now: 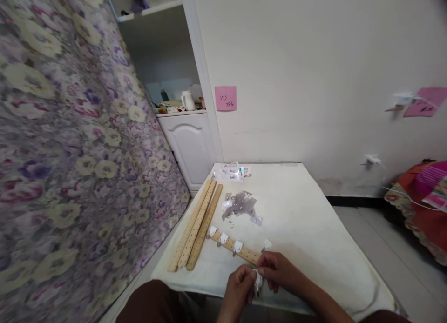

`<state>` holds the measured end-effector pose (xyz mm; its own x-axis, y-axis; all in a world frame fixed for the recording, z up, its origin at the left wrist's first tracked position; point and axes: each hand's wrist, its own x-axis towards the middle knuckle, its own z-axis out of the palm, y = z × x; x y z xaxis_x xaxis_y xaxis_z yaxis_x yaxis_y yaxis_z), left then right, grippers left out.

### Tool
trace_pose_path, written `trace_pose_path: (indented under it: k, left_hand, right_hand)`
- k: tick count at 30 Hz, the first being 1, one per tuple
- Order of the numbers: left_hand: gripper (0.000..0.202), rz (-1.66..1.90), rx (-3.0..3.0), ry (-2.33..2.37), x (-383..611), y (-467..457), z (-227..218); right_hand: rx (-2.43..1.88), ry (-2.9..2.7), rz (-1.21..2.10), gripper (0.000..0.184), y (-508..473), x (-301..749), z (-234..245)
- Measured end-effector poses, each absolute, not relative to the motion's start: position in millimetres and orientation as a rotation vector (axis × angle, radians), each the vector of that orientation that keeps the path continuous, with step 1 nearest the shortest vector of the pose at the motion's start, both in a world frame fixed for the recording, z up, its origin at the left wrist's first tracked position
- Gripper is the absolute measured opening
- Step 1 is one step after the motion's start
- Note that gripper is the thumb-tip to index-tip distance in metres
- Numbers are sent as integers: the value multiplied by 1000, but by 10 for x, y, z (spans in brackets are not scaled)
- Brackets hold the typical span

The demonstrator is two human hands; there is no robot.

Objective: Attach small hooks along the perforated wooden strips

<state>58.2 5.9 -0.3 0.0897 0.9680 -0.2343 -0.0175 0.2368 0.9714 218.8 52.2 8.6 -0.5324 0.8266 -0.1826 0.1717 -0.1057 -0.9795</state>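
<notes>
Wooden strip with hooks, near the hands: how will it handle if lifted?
The wooden strip looks thin and straight, so probably stiff and light. It's flat, so unlikely to roll. The white hooks on it might shift or snag.

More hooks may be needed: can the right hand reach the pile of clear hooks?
Probably yes: the pile lies past the flat wooden strip, nothing tall between; but the right hand pinches a white hook.

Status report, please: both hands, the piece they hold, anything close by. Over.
Left hand and right hand both pinch a small white plastic hook. Short perforated wooden strip lies just beyond, four white hooks on it.
</notes>
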Motion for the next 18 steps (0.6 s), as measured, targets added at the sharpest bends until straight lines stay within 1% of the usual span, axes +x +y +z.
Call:
trace_pose_path:
  k: [1, 3, 4, 6, 8, 10, 12, 18]
  left_hand:
    - [39, 980, 1050, 1240, 567, 68, -11]
    - [40, 969, 1047, 1257, 528, 94, -25]
    - [41, 963, 1050, 1265, 506, 110, -32]
    - [43, 953, 1058, 1283, 465, 142, -51]
    - [45, 940, 1062, 1291, 435, 169, -78]
    - [46, 927, 1059, 1284, 420, 185, -110]
    - [47, 914, 1050, 1271, 418, 194, -142]
    - [48, 885, 1001, 1252, 420, 217, -217]
  right_hand:
    - [-1131, -1689, 1591, 12, 547, 2224, 105]
    - [-1225, -1747, 1277, 14, 618, 2316, 134]
    - [-1264, -1778, 1098, 19, 661, 2365, 137]
    - [-1288, -1870, 854, 38, 749, 2450, 112]
    - [-1251, -1994, 793, 54, 829, 2497, 59]
    - [-1210, -2101, 799, 60, 891, 2501, 3]
    - [-1214, -2164, 794, 57, 939, 2478, -36]
    - [-1330, -2210, 787, 34, 1048, 2436, -52]
